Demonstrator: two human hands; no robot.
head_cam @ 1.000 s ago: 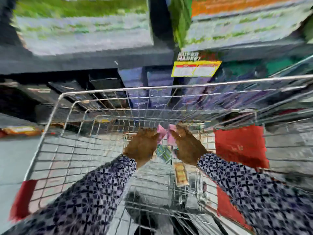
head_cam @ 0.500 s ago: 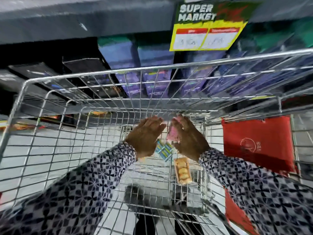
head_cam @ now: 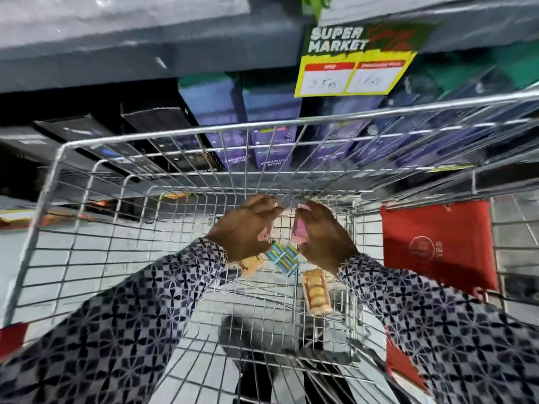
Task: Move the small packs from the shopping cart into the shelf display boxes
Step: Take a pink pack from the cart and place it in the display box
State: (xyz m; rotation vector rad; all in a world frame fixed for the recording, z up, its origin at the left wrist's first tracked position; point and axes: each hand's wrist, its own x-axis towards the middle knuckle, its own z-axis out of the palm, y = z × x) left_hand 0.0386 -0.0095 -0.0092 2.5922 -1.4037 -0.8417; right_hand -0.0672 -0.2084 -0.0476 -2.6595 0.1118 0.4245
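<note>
Both my hands reach down into the wire shopping cart [head_cam: 151, 142]. My right hand [head_cam: 323, 237] is closed around a small pink pack [head_cam: 300, 228], held upright. My left hand [head_cam: 248, 225] curls beside it, and a bit of pink pack [head_cam: 264, 235] shows under its fingers. On the cart floor below the hands lie blue-and-yellow packs [head_cam: 283, 256], an orange pack [head_cam: 252, 265] and a clear pack of biscuits [head_cam: 315, 290]. Purple display boxes [head_cam: 271, 132] stand on the shelf beyond the cart's far rim.
A yellow supermarket price sign [head_cam: 354, 67] hangs from the grey shelf edge [head_cam: 131, 42] above. A red bag [head_cam: 437, 243] hangs on the cart's right side. Black boxes [head_cam: 157, 123] sit on the shelf at the left. Grey floor tiles show through the cart.
The view has tilted down and come closer to the shelf. My hands stay together in the cart; the right has lifted the pink pack slightly, and the left has closed in beside it.
</note>
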